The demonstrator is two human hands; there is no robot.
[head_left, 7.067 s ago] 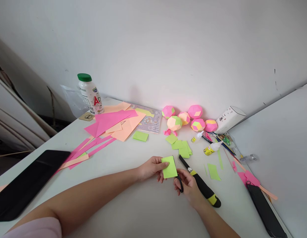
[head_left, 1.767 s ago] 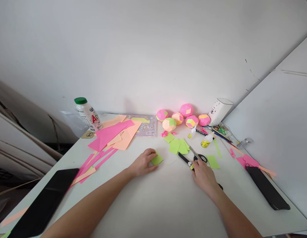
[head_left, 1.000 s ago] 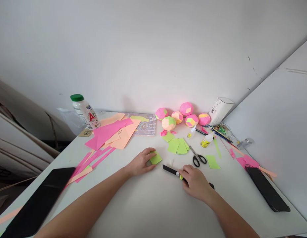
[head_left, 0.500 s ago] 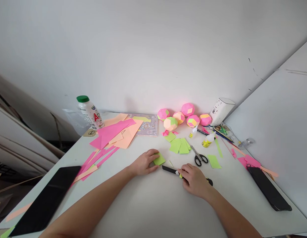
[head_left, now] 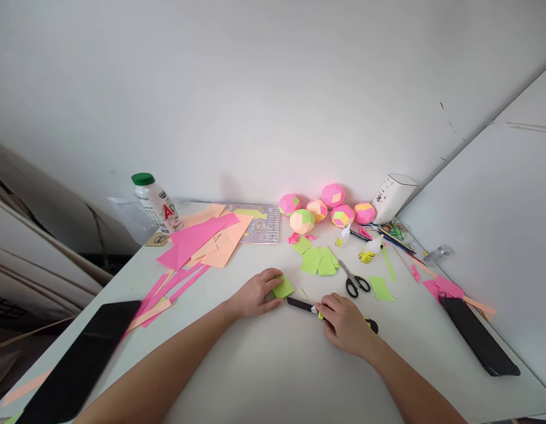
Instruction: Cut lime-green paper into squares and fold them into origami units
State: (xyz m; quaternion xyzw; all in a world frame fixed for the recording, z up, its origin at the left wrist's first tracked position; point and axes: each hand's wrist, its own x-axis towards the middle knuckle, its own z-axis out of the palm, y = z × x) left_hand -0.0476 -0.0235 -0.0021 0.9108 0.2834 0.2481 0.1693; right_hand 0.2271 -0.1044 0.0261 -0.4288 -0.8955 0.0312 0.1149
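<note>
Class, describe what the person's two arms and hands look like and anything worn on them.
The left hand and the right hand are bare: no glove, watch or bracelet shows. The left forearm and right forearm are uncovered, with no sleeve in view.

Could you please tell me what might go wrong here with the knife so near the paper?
The black-and-yellow utility knife in the right hand points at the left hand, whose fingers pin the small green paper square: a slip could nick them. The paper lies straight on the white table, so a cut might score it.
</note>
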